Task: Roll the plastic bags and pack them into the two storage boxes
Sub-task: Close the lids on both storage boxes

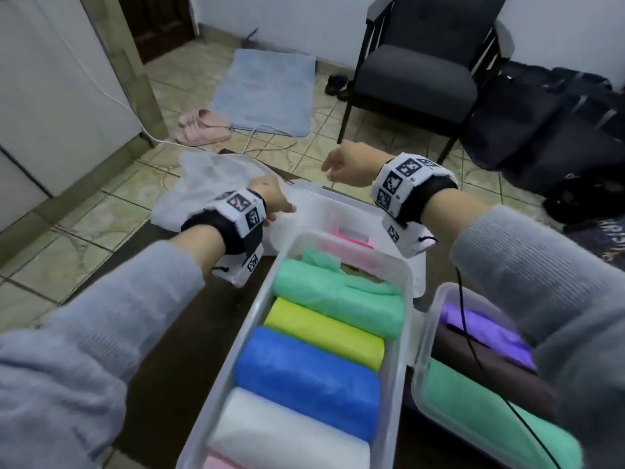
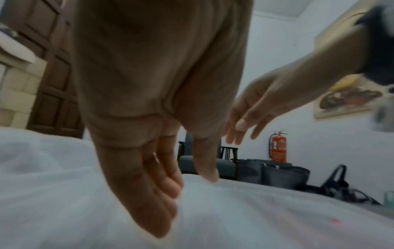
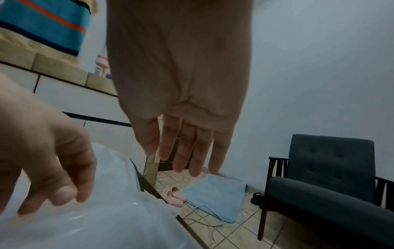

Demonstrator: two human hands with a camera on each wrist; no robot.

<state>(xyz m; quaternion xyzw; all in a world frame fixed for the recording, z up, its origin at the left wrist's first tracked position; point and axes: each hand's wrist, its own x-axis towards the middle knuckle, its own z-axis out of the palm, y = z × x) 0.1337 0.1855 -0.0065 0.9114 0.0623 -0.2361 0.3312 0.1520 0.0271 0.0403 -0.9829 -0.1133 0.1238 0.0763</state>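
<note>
White bag (image 1: 209,184) spread at far tabletop (image 1: 189,319) edge, overhanging floor. Two boxes (image 1: 402,299) near, packed with rolls. Left hand (image 1: 270,198) fingers straight, tips touching bag, grip holding nothing. Right hand (image 1: 348,167) raised above box, fingers loose, grip empty.

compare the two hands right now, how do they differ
The left hand is low, its straight fingers reaching down to the white plastic bag on the table; the right hand hangs higher in the air, touching nothing. The left hand sits left of the far lid, the right hand above its far edge. Both are open, hold nothing, and wear marker-covered wrist bands.
</note>
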